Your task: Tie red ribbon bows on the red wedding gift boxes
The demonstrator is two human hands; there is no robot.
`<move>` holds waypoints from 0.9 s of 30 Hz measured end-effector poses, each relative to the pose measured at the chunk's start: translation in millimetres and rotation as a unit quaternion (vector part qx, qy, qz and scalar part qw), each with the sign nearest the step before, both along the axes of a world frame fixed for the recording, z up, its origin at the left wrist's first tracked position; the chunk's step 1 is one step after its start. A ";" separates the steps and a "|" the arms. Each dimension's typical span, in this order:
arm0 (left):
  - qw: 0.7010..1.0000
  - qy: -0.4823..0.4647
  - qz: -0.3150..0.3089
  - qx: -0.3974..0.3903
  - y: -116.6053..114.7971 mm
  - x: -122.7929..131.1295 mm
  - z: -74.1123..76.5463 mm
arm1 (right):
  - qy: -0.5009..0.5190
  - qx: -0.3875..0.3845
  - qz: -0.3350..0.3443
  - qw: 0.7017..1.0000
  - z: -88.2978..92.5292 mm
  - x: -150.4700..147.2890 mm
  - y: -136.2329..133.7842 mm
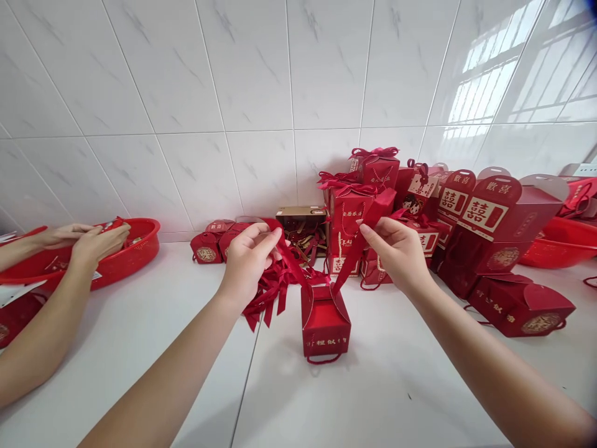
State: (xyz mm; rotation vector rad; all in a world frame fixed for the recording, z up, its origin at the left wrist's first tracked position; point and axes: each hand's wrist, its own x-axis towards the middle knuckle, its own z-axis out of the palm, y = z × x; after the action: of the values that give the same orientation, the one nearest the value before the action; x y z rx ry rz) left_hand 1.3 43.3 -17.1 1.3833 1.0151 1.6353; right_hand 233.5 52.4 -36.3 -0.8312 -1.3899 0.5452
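A small red box (325,323) with gold lettering stands upright on the white table (382,379), a cord loop at its near bottom edge. Red ribbon (349,269) runs from the box's top up to both hands in a V shape. My left hand (252,261) pinches one end, up and left of the box. Up and to the right, my right hand (389,249) pinches the other end between thumb and fingers. Behind my left hand lies a bunch of loose red ribbons (268,295), partly hidden by it.
Stacked red boxes (352,211) stand against the tiled wall, with more boxes (494,230) to the right. A cardboard box (302,213) sits behind. Red basins (152,239) are at both sides. Another person's hands (100,239) work at the left.
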 end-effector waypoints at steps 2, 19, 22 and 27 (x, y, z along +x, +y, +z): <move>1.000 0.014 -0.005 0.013 2.1 4.9 4.7 | 0.002 0.011 0.015 1.000 7.3 -4.1 1.4; 0.999 0.001 -0.028 0.039 9.4 21.2 12.6 | 0.040 0.057 0.123 0.990 18.3 -15.1 9.4; 0.998 -0.005 -0.041 0.048 10.2 21.1 12.2 | 0.052 0.048 0.133 0.989 18.1 -15.1 9.8; 0.996 -0.011 -0.060 0.059 9.8 24.4 11.4 | 0.091 0.016 0.192 0.977 18.4 -17.2 10.5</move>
State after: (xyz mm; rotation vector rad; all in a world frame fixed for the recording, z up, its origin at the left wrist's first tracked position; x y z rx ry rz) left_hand 25.8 53.1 -5.8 1.4716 0.8187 1.6386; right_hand 216.3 62.9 -17.9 -0.4731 -1.3907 0.8718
